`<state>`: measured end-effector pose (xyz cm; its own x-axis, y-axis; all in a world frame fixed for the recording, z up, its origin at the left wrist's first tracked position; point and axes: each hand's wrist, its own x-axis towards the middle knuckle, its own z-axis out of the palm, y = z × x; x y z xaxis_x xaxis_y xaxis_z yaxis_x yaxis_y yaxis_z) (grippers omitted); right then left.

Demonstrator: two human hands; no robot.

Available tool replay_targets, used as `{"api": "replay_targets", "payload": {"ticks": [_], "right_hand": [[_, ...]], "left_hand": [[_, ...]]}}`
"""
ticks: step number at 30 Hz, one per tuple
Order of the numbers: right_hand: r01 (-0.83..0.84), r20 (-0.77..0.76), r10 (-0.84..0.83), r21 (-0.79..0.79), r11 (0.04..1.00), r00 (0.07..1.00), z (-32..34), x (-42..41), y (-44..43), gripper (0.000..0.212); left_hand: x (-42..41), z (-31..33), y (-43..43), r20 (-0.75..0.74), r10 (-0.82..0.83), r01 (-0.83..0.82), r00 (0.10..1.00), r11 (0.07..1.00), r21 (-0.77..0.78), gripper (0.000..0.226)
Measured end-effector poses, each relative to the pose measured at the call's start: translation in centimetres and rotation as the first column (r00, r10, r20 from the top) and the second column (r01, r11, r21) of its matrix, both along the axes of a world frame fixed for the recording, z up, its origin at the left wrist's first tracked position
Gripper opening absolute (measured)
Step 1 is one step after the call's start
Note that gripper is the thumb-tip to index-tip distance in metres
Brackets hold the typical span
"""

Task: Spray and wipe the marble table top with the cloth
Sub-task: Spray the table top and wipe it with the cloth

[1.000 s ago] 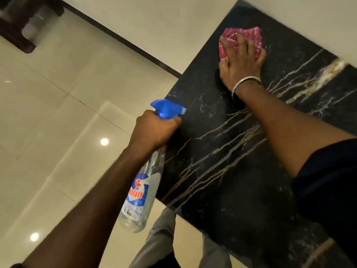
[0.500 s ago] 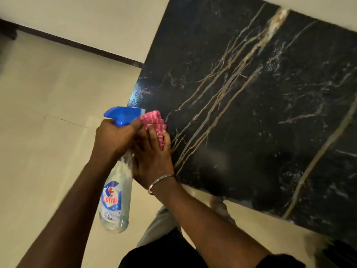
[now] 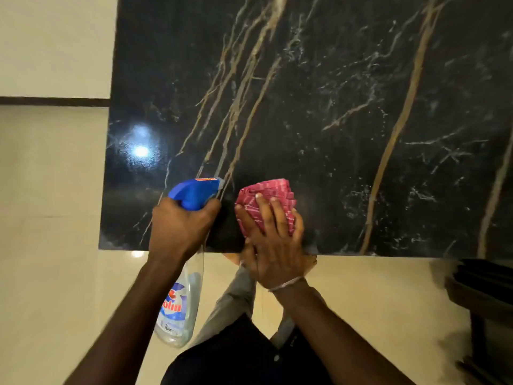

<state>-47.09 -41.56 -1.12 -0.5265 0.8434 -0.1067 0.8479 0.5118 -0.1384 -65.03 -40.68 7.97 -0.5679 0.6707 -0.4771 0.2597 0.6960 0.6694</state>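
Observation:
The black marble table top [image 3: 319,107] with gold and white veins fills the upper view. A folded pink cloth [image 3: 266,195] lies flat on it near the front edge. My right hand [image 3: 273,240] presses on the cloth, fingers spread over it, a metal bangle at the wrist. My left hand [image 3: 180,226] grips the neck of a clear spray bottle [image 3: 180,307] with a blue trigger head [image 3: 194,191]. The bottle hangs down past the table's front edge, its nozzle pointing right toward the cloth.
Cream floor tiles [image 3: 50,273] lie left of and below the table. A pale wall with a dark skirting strip [image 3: 52,101] runs at the upper left. A dark piece of furniture [image 3: 483,295] stands at the lower right. My legs [image 3: 236,307] are below the table edge.
My right hand has slid the cloth from the far corner to the near front edge, then a little right along it. The view has swung square to the table. The bottle stays in my left hand.

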Motion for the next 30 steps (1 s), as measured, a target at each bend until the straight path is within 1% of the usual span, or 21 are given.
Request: {"api": "replay_targets", "payload": {"ticks": [4, 10, 12, 14, 16, 19, 20, 21, 22, 24, 26, 28, 30], "right_hand": [[0.165, 0.022, -0.166, 0.022, 0.986, 0.986, 0.3, 7.2, 1.3, 0.069], [0.376, 0.027, -0.38, 0.087, 0.922, 0.925, -0.2, 16.9, 3.2, 0.062], [0.474, 0.025, -0.479, 0.1, 0.875, 0.878, 0.0, 20.2, 4.1, 0.06], [0.589, 0.035, -0.595, 0.107, 0.801, 0.803, 0.2, 22.3, 5.1, 0.06], [0.679, 0.029, -0.685, 0.105, 0.726, 0.728, 0.1, 22.4, 5.8, 0.059], [0.758, 0.052, -0.762, 0.081, 0.647, 0.645, 0.2, 19.3, 6.1, 0.063], [0.762, 0.057, -0.765, 0.065, 0.645, 0.642, 0.3, 17.7, 5.8, 0.065], [0.742, 0.055, -0.743, 0.049, 0.669, 0.667, 0.3, 16.0, 5.3, 0.066], [0.695, 0.046, -0.695, 0.033, 0.719, 0.717, 0.3, 13.9, 4.4, 0.067], [0.549, 0.001, -0.549, -0.009, 0.836, 0.836, 0.2, 9.2, 2.3, 0.069], [0.383, -0.076, -0.386, -0.055, 0.922, 0.919, 0.2, 4.3, 0.3, 0.071], [0.25, -0.121, -0.259, -0.086, 0.965, 0.958, 0.1, 1.0, -1.1, 0.076], [0.16, -0.151, -0.169, -0.071, 0.985, 0.974, -0.5, 0.4, -1.3, 0.076]], "left_hand": [[2.8, 0.8, 2.8, 0.024, -0.149, 0.149, 0.989, 0.989, -0.003, 0.017], [6.3, 0.9, 6.2, 0.017, -0.238, 0.238, 0.971, 0.971, -0.035, 0.02], [7.6, 1.0, 7.1, 0.021, -0.273, 0.274, 0.962, 0.961, -0.039, 0.016], [8.8, 1.0, 8.0, 0.025, -0.293, 0.294, 0.956, 0.955, -0.038, 0.017], [9.6, 0.9, 8.7, 0.026, -0.297, 0.298, 0.955, 0.954, -0.045, 0.025], [10.5, 0.8, 9.6, 0.056, -0.297, 0.3, 0.953, 0.953, -0.044, 0.041], [10.7, 0.9, 9.8, 0.053, -0.3, 0.302, 0.953, 0.952, -0.042, 0.042], [10.8, 0.9, 10.1, 0.055, -0.305, 0.308, 0.951, 0.95, -0.043, 0.042], [11.1, 1.0, 10.2, 0.055, -0.303, 0.306, 0.951, 0.951, -0.047, 0.039], [11.3, 1.1, 10.4, 0.026, -0.272, 0.273, 0.962, 0.961, -0.048, 0.03], [11.4, 1.2, 10.5, -0.005, -0.243, 0.243, 0.97, 0.969, -0.038, 0.026], [11.5, 1.3, 10.4, -0.006, -0.248, 0.247, 0.969, 0.968, -0.039, 0.032], [11.6, 1.4, 10.2, -0.032, -0.265, 0.263, 0.964, 0.963, -0.057, 0.043]]}}
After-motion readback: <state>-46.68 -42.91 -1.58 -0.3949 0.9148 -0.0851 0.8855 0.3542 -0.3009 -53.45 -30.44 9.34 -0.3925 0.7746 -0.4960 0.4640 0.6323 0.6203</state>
